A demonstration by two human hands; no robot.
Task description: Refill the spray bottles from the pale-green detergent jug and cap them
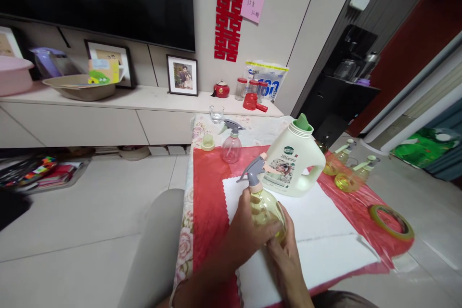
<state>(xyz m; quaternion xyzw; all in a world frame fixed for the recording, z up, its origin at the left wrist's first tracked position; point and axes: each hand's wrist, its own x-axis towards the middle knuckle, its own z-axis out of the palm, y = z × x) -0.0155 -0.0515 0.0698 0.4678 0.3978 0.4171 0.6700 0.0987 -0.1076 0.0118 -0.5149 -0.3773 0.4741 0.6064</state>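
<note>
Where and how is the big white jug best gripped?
Probably by the loop handle of the jug, coming from the right: it juts out on that side around an opening. The jug stands upright. The yellow spray bottle, held by left hand and right hand, overlaps its left side in view.

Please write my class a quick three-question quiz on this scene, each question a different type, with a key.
1. True or false: the left hand and the right hand both touch the yellow spray bottle.
2. Which lies on the red sheet? A) scissors B) roll of tape C) hammer
3. Fill the gap: the piece at the mouth of the white jug is coloured ____.
Key: 1 true; 2 B; 3 green.
</note>
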